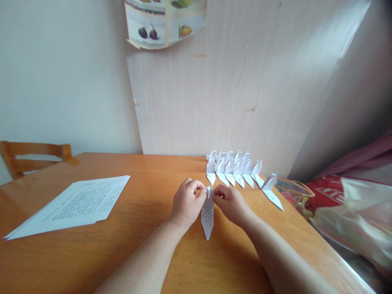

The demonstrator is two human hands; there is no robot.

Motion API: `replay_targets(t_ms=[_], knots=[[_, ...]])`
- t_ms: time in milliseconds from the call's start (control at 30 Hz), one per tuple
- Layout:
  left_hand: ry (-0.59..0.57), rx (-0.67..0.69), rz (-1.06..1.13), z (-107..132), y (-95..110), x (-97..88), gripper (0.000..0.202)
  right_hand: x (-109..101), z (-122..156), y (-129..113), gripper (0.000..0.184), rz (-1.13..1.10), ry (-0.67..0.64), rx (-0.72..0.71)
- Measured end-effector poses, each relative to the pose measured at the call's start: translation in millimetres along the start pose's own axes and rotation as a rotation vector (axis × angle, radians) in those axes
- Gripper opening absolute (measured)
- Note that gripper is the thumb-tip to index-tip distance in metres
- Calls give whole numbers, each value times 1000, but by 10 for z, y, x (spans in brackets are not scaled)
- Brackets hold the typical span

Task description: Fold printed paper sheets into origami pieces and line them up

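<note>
A folded paper piece (208, 214) with printed text and a pointed lower end is held over the middle of the table. My left hand (189, 201) pinches its upper left side between thumb and fingers. On the opposite edge, my right hand (230, 200) grips the paper in a similar pinch. Between the fingertips a small white fold shows at the top; its details are too small to make out. Just beyond my hands stand several finished-looking folded paper figures (229, 171) in rows, with upright wings and pointed ends. One more folded paper figure (272, 192) sits apart at the right.
A stack of printed sheets (82, 202) lies on the left of the wooden table (137, 253). Behind it is a wooden chair (39, 151). Plastic bags (352, 216) crowd the right table edge. A picture poster (167, 24) hangs on the back panel.
</note>
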State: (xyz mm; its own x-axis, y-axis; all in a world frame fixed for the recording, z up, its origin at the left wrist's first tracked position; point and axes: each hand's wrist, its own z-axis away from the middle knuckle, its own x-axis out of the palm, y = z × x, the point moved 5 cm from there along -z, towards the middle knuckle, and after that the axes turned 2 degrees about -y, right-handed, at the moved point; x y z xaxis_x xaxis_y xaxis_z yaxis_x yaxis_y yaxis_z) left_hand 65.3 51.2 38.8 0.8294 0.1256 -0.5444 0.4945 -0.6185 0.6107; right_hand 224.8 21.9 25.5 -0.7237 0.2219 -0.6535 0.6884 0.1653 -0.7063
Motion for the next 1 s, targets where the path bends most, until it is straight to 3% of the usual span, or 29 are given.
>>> replay_targets(t_ms=[233,667,867,1000], knots=[[24,-8,62,18,-5,11,9,7,16,-49,12,-5,-13,-49],[28,-142,276,2,-127,52,9,7,1,-12,12,4,-10,-33],[-128,-334,541,10,-170,169,14,2,-13,31,11,-46,-29,-1],[-224,-360,632,38,-135,228,15,-2,-32,72,12,-71,-28,2]])
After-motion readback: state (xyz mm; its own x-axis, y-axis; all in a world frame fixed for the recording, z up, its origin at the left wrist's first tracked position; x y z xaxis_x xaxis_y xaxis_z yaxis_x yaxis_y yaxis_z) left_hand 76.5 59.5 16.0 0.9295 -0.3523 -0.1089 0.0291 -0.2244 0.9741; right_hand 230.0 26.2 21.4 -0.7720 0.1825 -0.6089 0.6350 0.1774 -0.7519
